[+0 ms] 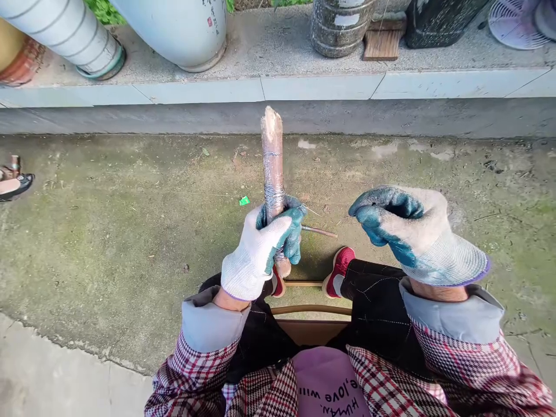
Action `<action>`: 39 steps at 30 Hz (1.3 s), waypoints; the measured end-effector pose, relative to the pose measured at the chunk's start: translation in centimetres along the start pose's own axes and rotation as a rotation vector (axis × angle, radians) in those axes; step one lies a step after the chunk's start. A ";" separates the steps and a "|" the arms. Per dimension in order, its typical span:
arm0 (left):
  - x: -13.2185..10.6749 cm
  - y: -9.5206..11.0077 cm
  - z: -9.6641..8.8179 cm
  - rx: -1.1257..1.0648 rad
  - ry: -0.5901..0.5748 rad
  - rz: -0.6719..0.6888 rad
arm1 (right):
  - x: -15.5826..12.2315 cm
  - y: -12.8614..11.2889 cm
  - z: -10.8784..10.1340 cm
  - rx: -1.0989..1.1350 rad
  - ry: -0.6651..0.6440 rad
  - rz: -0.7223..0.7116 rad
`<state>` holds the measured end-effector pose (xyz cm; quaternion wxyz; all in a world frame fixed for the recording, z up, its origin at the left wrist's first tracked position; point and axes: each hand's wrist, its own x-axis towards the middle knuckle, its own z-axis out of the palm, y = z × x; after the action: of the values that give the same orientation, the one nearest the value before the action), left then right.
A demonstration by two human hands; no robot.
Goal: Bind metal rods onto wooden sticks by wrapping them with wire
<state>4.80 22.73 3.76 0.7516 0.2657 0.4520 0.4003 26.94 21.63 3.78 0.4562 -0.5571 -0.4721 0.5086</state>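
Left hand, gloved, grip closed around a wooden stick. Fingers wrap it from the right side, low down on the shaft. Stick stands near upright between the knees, rough broken end on top, lower end down by the left shoe. Band of thin wire is coiled tight on the stick just above the grip. A short thin rod pokes out to the right from behind the fingers.

Right hand, gloved, well apart from the stick. Fingers curled in, thumb against fingertips, grip narrow. Can't tell if a wire strand is pinched there.

Right shoe sits on the concrete ground, beside a wooden stool frame. Small green scrap lies on the ground left of the stick.

Further out: raised step carrying a white jar, a wood block and a fan. Someone else's sandalled foot at the left edge.
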 end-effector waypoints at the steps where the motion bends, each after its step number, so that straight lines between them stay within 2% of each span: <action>1: 0.0 0.0 0.0 0.024 0.008 0.012 | 0.1 0.1 0.0 -0.005 -0.003 -0.004; 4: -0.1 0.1 0.0 0.120 0.063 0.028 | 0.3 0.1 -0.3 -0.021 -0.006 -0.012; 6: -0.2 0.1 0.0 0.190 0.124 0.036 | 0.3 -0.8 -0.6 -0.085 -0.019 0.019; 7: -0.2 0.2 0.1 0.222 0.158 0.045 | 0.2 -1.6 -0.8 -0.136 0.016 0.018; 11: -0.6 0.3 0.6 0.314 0.247 0.073 | -1.1 -4.7 -0.2 -0.270 0.416 -0.160; 12: -0.6 0.3 0.7 0.327 0.245 0.076 | -1.4 -5.0 0.4 -0.256 0.409 -0.182; 13: -0.7 0.3 0.8 0.334 0.230 0.074 | -1.7 -4.9 1.0 -0.233 0.311 -0.162; 16: -0.8 0.2 0.8 0.296 0.147 0.069 | -1.4 -2.6 3.1 -0.123 -0.153 -0.016; 18: -0.8 0.1 0.6 0.229 0.079 0.041 | -0.8 -0.6 4.0 -0.029 -0.268 0.021; 20: -0.8 -0.1 0.3 0.163 0.014 0.000 | -0.4 0.7 4.1 0.053 -0.280 0.036; 22: -0.8 -0.3 0.0 0.119 -0.032 -0.039 | -0.3 1.0 3.8 0.088 -0.255 0.070; 29: -0.6 -0.6 -0.5 0.033 -0.094 -0.097 | -1.1 -0.4 2.9 0.076 -0.161 0.053; 35: -1.2 0.4 0.1 0.216 0.018 -0.061 | -1.1 -0.6 2.6 0.005 -0.117 -0.017; 39: -1.6 0.9 1.0 0.367 0.117 0.062 | -1.2 -0.6 2.5 -0.040 -0.092 -0.054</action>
<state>4.92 21.80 5.64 0.6502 0.3885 0.5519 0.3488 24.37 20.61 4.41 0.4364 -0.5292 -0.5176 0.5115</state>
